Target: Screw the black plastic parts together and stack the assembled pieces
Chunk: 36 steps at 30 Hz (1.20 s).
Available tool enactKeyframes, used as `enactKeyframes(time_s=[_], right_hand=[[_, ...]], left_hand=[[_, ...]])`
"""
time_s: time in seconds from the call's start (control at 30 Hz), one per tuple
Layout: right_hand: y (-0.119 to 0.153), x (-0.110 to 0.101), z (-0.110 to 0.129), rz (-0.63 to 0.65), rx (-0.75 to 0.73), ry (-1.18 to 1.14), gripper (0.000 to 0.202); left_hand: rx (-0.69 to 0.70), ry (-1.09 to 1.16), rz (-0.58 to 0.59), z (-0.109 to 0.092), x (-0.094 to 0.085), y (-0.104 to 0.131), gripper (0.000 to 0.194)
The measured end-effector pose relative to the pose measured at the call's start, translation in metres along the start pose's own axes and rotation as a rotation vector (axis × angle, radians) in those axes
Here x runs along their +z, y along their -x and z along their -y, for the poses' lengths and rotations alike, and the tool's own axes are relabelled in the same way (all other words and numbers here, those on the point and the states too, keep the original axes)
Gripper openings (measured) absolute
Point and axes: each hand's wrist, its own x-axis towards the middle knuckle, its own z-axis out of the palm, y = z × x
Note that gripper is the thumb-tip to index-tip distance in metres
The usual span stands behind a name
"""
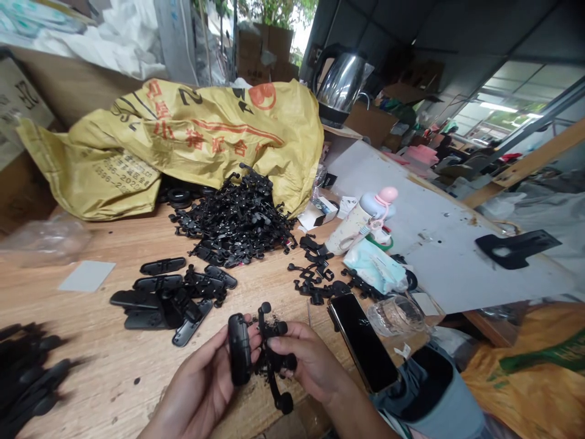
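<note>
My left hand (208, 378) is closed on a glossy black oval plastic part (239, 349), held upright near the table's front edge. Close beside it, my right hand (308, 360) pinches a black plastic bracket (273, 372) with several round-ended arms. The two parts are side by side; I cannot tell whether they touch. Beyond my hands lies a large heap of small black plastic parts (242, 222). A smaller group of long oval black parts (158, 299) lies to the left of it.
A phone (363, 341), a clear plastic cup (397, 316), a tissue pack (375, 268) and a bottle (351, 228) stand or lie to the right. A yellow sack (219, 134) lies behind the heap. More black parts (30, 378) are at the left edge. A kettle (340, 85) stands at the back.
</note>
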Motion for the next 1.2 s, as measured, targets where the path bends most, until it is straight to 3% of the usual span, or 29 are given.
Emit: enactKeyframes(time_s=[0.37,0.5,0.77,1.2], right_hand=[[-0.001,0.012,0.001,0.014,-0.011,0.012,0.029],[-0.003,0.011,-0.003,0.002,-0.040,0.049,0.028],[-0.003,0.006,0.002,0.067,-0.020,0.062,0.027],[-0.001,0.000,0.007,0.102,0.023,0.223,0.029]], left_hand=[[0.019,0.051,0.153,0.011,-0.002,0.003,0.033],[0.032,0.028,0.120,0.011,-0.004,0.002,0.028],[-0.044,-0.099,0.274,0.008,-0.005,0.003,0.036],[-0.052,-0.167,0.379,0.005,-0.003,-0.003,0.033]])
